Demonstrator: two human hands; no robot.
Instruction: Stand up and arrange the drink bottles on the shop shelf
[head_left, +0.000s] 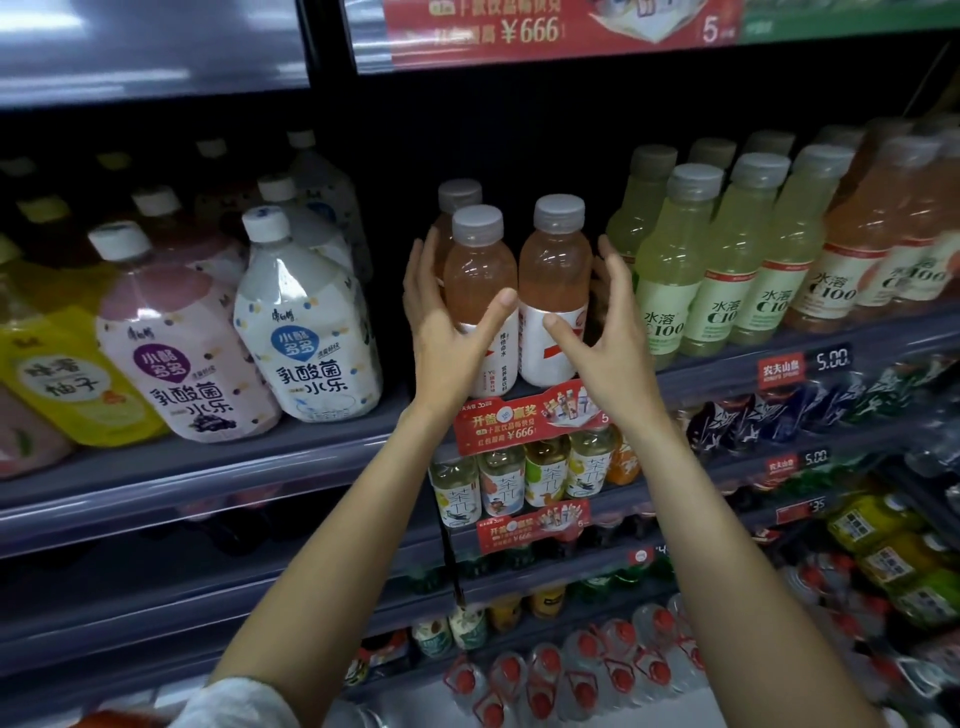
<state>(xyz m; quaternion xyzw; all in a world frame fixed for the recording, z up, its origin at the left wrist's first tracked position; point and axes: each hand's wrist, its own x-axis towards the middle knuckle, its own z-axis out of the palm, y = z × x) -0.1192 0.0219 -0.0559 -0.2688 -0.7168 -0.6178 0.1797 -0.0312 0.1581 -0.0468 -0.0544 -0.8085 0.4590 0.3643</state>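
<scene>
From the head camera, a dim shop cooler is seen, with grey shelves stacked one above another and a red price banner (545, 31) fixed along the top. On the middle shelf (208, 467), three pale pink drink bottles (480, 291) are stood upright near the front edge, two in front and one behind, in a gap between other stock. The left hand (441, 332) is cupped against the left front bottle, its fingers spread and its thumb laid across the label. The right hand (608, 338) is held by the right front bottle with fingers spread and slack; whether the bottle is touched cannot be told. To the left, large white and pink pouch-shaped bottles (306, 322) are leaned back in rows. To the right, yellow-green bottles (727, 270) are ranged upright, with orange ones beyond. A red promotion tag (524, 421) is hung from the shelf edge under the hands. Lower shelves are filled with tea bottles (509, 478) and red-capped water bottles (587, 670).
</scene>
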